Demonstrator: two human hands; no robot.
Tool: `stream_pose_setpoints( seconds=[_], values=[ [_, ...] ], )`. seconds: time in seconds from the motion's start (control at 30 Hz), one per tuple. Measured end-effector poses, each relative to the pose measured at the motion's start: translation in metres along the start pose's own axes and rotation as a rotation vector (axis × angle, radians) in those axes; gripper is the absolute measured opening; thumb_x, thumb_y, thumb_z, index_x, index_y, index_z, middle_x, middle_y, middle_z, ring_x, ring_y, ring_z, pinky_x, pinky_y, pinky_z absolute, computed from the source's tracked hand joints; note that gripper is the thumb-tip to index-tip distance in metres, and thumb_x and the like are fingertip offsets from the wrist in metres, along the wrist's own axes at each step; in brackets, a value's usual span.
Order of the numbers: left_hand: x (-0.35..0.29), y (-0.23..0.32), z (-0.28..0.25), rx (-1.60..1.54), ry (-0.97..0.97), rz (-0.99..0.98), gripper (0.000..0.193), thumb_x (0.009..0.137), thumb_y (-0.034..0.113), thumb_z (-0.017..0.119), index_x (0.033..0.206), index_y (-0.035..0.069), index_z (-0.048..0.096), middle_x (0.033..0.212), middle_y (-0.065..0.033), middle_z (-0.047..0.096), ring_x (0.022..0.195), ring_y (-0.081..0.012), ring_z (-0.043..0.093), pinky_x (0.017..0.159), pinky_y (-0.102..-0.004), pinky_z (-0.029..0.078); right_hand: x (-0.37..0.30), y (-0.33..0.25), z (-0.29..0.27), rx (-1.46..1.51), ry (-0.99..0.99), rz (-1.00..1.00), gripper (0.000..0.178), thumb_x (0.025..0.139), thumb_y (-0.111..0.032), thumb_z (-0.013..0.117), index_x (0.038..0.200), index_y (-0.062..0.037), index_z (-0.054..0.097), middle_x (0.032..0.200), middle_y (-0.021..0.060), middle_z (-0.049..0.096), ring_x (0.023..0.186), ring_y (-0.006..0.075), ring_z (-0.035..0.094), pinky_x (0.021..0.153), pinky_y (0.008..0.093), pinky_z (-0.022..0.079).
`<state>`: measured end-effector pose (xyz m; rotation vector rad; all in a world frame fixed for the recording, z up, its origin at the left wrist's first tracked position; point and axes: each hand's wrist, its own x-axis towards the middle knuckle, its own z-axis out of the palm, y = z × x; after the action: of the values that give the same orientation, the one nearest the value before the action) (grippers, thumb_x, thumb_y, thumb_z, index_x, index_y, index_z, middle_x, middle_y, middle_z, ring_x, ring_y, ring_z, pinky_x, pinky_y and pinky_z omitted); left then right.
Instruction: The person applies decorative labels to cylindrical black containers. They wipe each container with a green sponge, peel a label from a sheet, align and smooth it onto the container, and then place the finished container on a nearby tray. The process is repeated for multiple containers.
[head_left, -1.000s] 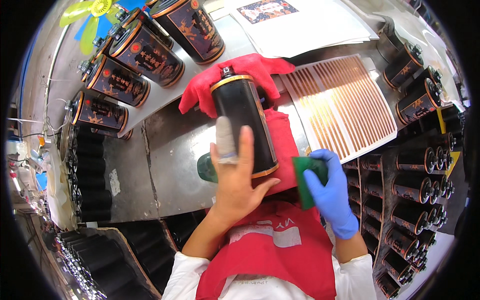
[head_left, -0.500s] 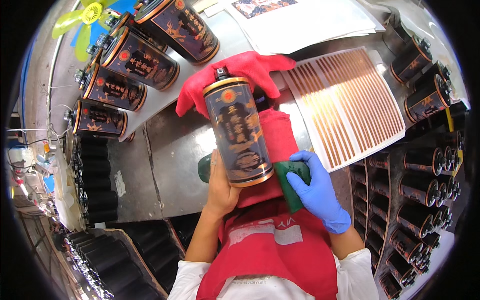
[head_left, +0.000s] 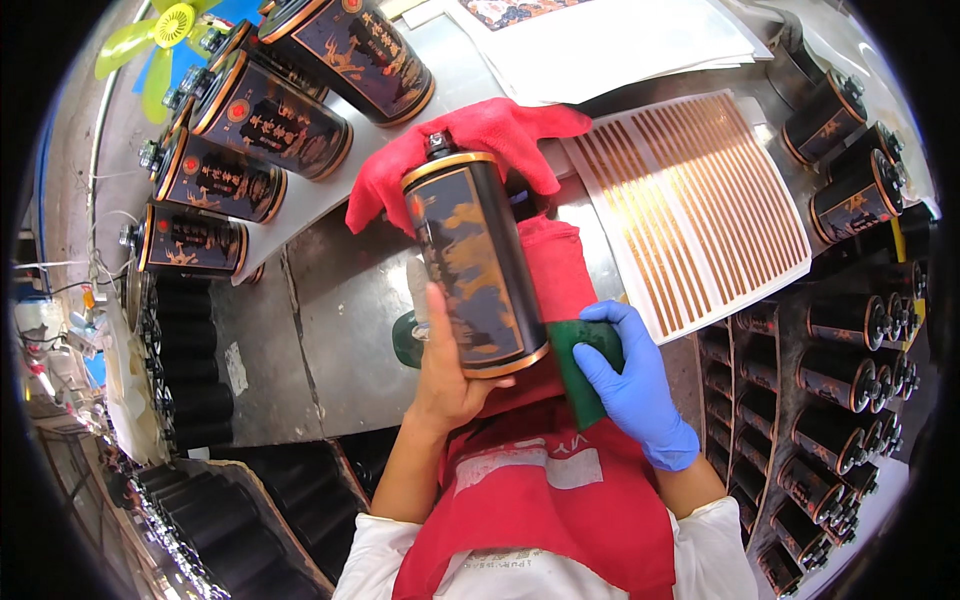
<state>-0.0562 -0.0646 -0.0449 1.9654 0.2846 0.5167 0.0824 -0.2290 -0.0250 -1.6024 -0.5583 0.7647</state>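
Observation:
A black bottle (head_left: 470,270) with copper-coloured rims and a dark and gold picture label lies tilted across the red cloth pad, its neck pointing away from me. My bare left hand (head_left: 447,370) grips its lower end, fingers along the left side and underneath. The printed front of the label faces left, and a plain black strip shows on the right side. My right hand (head_left: 630,375), in a blue glove, pinches a green flat scraper (head_left: 580,375) beside the bottle's base. A bright red cloth (head_left: 520,130) is draped behind the bottle's neck.
A sheet of copper-coloured strips (head_left: 700,210) lies to the right. Several finished bottles (head_left: 270,115) stand at the far left near a green fan (head_left: 170,30). Racks of bottles (head_left: 840,380) fill the right side. Another green piece (head_left: 407,338) lies left of my left hand.
The bottle has turned about its long axis, so its front print has swung left and the black side strip has come into view. My right hand has stayed nearly still with the scraper.

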Motion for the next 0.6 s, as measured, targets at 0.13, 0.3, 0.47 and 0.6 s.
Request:
stream_pose_setpoints(
  seconds=[0.13,0.3,0.47,0.6],
  values=[
    [-0.007,-0.013,-0.008,0.219,-0.020,-0.085,0.108,0.070,-0.004,0.067,0.142,-0.004,-0.013,0.136,-0.0186,0.039,0.119,-0.0247,0.046,0.098,-0.0345,0.038,0.001,0.008,-0.006,-0.078,0.063,-0.051,0.030,0.085,-0.006,0.060,0.112,-0.0024,0.048,0.101,0.0095,0.057,0.092,0.0150,0.056,0.081,0.0280,0.046],
    [0.021,0.046,0.004,0.788,0.039,0.213,0.083,0.071,0.017,0.072,0.140,-0.002,0.030,0.139,-0.0274,0.034,0.132,-0.0425,0.029,0.110,-0.0528,0.003,-0.007,-0.036,0.003,-0.105,0.018,-0.137,0.032,0.085,-0.009,0.061,0.115,-0.0044,0.050,0.098,0.0104,0.059,0.088,0.0151,0.058,0.080,0.0269,0.048],
    [0.031,0.049,0.006,0.840,-0.044,0.128,0.070,0.075,0.016,0.070,0.135,-0.002,0.039,0.138,-0.0234,0.038,0.133,-0.0435,0.027,0.109,-0.0532,-0.004,-0.006,-0.019,0.004,-0.054,-0.041,-0.020,0.033,0.085,-0.011,0.062,0.115,-0.0049,0.049,0.103,0.0117,0.058,0.093,0.0186,0.059,0.082,0.0289,0.047],
    [0.011,0.018,-0.005,0.613,0.010,0.115,0.089,0.079,0.018,0.070,0.141,-0.008,0.013,0.131,-0.0224,0.046,0.128,-0.0387,0.038,0.110,-0.0492,0.010,-0.002,-0.007,0.000,-0.069,-0.002,-0.016,0.032,0.085,-0.010,0.061,0.114,-0.0029,0.048,0.102,0.0107,0.058,0.093,0.0181,0.058,0.082,0.0294,0.047]
  ],
)
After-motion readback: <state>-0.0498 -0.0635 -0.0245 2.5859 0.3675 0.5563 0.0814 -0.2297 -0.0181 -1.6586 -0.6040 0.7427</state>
